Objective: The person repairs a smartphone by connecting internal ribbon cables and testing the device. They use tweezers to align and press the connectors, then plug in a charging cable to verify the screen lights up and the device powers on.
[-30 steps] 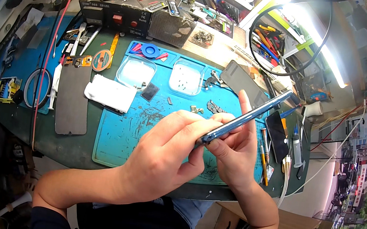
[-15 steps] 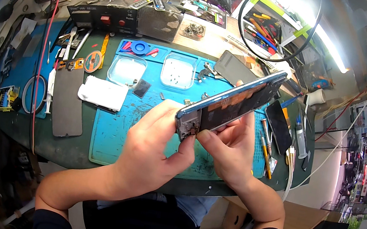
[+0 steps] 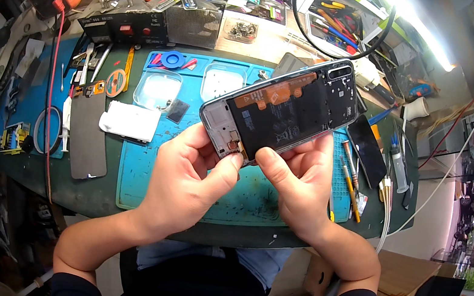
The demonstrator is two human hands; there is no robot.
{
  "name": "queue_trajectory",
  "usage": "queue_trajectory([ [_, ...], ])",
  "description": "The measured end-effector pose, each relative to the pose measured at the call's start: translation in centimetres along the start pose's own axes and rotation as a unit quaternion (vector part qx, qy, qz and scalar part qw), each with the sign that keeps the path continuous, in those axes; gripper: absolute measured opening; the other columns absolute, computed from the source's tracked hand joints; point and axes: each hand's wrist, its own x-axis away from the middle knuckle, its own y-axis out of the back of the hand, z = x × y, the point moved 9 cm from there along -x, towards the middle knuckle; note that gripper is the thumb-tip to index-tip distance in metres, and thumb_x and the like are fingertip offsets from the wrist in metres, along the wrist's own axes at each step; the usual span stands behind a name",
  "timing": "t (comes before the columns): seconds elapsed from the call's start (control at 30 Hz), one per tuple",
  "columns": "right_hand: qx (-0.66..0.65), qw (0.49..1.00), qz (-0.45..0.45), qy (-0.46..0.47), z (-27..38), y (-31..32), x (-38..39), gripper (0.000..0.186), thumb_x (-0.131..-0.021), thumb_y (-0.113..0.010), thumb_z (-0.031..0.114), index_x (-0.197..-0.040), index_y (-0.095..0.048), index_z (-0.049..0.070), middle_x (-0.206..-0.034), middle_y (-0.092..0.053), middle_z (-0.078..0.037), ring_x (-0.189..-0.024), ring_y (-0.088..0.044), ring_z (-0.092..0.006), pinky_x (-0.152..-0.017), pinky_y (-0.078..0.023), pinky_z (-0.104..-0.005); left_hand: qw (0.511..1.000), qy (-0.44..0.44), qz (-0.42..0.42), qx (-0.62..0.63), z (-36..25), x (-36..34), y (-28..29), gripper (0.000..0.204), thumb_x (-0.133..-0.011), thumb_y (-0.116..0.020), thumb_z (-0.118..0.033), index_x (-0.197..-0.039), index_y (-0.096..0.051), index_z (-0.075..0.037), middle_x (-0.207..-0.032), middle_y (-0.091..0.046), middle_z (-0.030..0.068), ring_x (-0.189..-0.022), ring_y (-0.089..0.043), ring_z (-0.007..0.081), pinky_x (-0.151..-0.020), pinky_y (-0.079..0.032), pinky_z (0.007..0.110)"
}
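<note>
Above a blue work mat (image 3: 148,187), an opened smartphone (image 3: 310,107) is held up in both hands, its back cover off and its inside facing me. A black battery and an orange flex cable show in it, with small bare parts at its lower left end. My left hand (image 3: 186,180) grips that end, thumb at the lower edge near the little connectors. Closed on the lower long edge is my right hand (image 3: 302,185), thumb on the frame beside the battery, fingers behind. The fingers behind the phone are partly hidden.
Clear plastic trays (image 3: 158,91) with small parts, a white folded cloth (image 3: 129,121) and a grey phone panel (image 3: 88,138) lie left and behind. A dark phone screen (image 3: 367,152), screwdrivers (image 3: 351,171) and a syringe (image 3: 398,166) are at right. A black power unit (image 3: 126,27) stands at the back.
The phone has turned from nearly edge-on so its open inside now faces me. It has shifted left, and both hands have turned with it, keeping their hold.
</note>
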Motion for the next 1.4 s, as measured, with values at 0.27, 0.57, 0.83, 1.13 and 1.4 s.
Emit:
queue_trajectory([
  [0.27,-0.006,1.000,-0.005,0.006,0.2,0.1,0.1,0.062,-0.089,-0.070,-0.001,-0.137,-0.031,0.002,-0.125,-0.058,-0.014,-0.112,-0.062,-0.0208,-0.098,-0.051,-0.0368,1.000,0.027,-0.004,-0.011,0.4,-0.3,0.2,0.029,-0.094,-0.063,-0.003,-0.122,-0.056,0.002,-0.112,-0.066,0.0069,-0.097,-0.063,0.0104,-0.085,-0.055,0.028],
  [0.57,-0.011,1.000,0.012,0.022,0.3,0.0,0.0,0.056,-0.091,-0.069,-0.001,-0.131,-0.030,0.003,-0.122,-0.058,-0.014,-0.111,-0.064,-0.0204,-0.095,-0.055,-0.0357,1.000,0.024,-0.014,0.008,0.8,-0.4,0.4,0.026,-0.095,-0.064,-0.004,-0.120,-0.057,0.002,-0.111,-0.066,0.0075,-0.094,-0.064,0.0115,-0.084,-0.056,0.029],
  [0.83,-0.018,1.000,0.014,0.016,0.4,-0.1,0.1,0.058,-0.091,-0.068,-0.001,-0.135,-0.029,0.003,-0.120,-0.059,-0.014,-0.108,-0.064,-0.0200,-0.092,-0.055,-0.0349,0.999,0.033,-0.018,0.018,1.1,-0.4,0.6,0.025,-0.095,-0.064,-0.004,-0.118,-0.058,0.002,-0.110,-0.066,0.0083,-0.093,-0.064,0.0127,-0.085,-0.055,0.029],
  [1.13,-0.064,0.998,0.002,0.001,0.3,0.5,0.0,0.041,-0.100,-0.060,0.010,-0.134,-0.039,0.002,-0.122,-0.059,-0.011,-0.104,-0.062,-0.0143,-0.087,-0.055,-0.0324,0.999,0.018,-0.024,0.013,1.0,-0.3,0.6,0.027,-0.094,-0.066,-0.007,-0.118,-0.058,0.002,-0.110,-0.067,0.0096,-0.096,-0.064,0.0147,-0.088,-0.054,0.032],
  [1.4,-0.035,0.999,-0.025,-0.004,0.7,1.4,-0.3,0.031,-0.099,-0.063,0.013,-0.124,-0.049,-0.001,-0.112,-0.064,-0.009,-0.098,-0.063,-0.0124,-0.082,-0.054,-0.0295,1.000,-0.002,-0.009,0.011,1.1,-0.3,-0.1,0.026,-0.095,-0.065,-0.006,-0.119,-0.058,0.001,-0.112,-0.067,0.0100,-0.100,-0.065,0.0157,-0.091,-0.053,0.033],
])
